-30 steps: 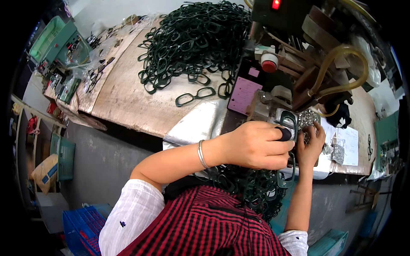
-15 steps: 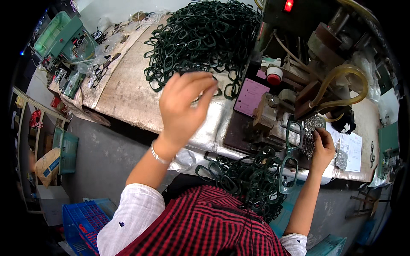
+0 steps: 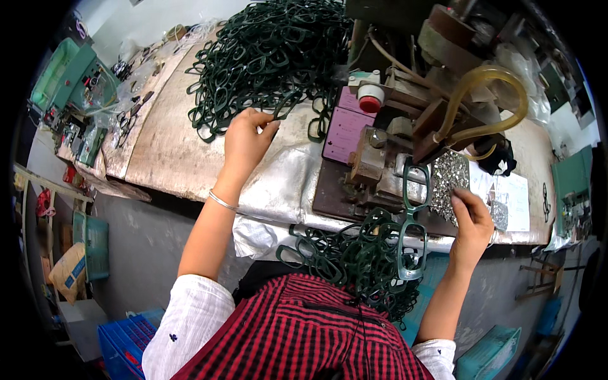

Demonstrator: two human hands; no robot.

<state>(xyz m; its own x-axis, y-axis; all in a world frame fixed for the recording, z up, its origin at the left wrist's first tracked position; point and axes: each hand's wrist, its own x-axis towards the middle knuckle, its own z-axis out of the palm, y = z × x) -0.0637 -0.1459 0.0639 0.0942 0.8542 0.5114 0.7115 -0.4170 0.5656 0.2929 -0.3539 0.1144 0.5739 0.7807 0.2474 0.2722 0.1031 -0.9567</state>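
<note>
My left hand (image 3: 248, 144) is at the near edge of a large pile of dark green plastic eyeglass frames (image 3: 278, 44). Its thumb and forefinger pinch one end of an eyeglass frame (image 3: 287, 106). My right hand (image 3: 473, 228) is beside a heap of small shiny metal pieces (image 3: 448, 180), with thumb and forefinger brought together at its near right side. Whatever those fingertips hold is too small to make out. Between my hands, a single green eyeglass frame (image 3: 411, 250) hangs upright at the machine's metal fixture (image 3: 405, 183), touched by neither hand.
A bench machine with a red button (image 3: 369, 101) and a curved yellowish hose (image 3: 522, 101) stands at centre right. More green frames (image 3: 373, 259) are heaped below the bench edge before me. White paper (image 3: 513, 199) lies at right; a blue crate (image 3: 130, 342) is at lower left.
The whole view has shifted left. My left fingers, blurred and more apart before, now pinch a frame at the pile. My right hand has drawn slightly nearer me along the metal pieces.
</note>
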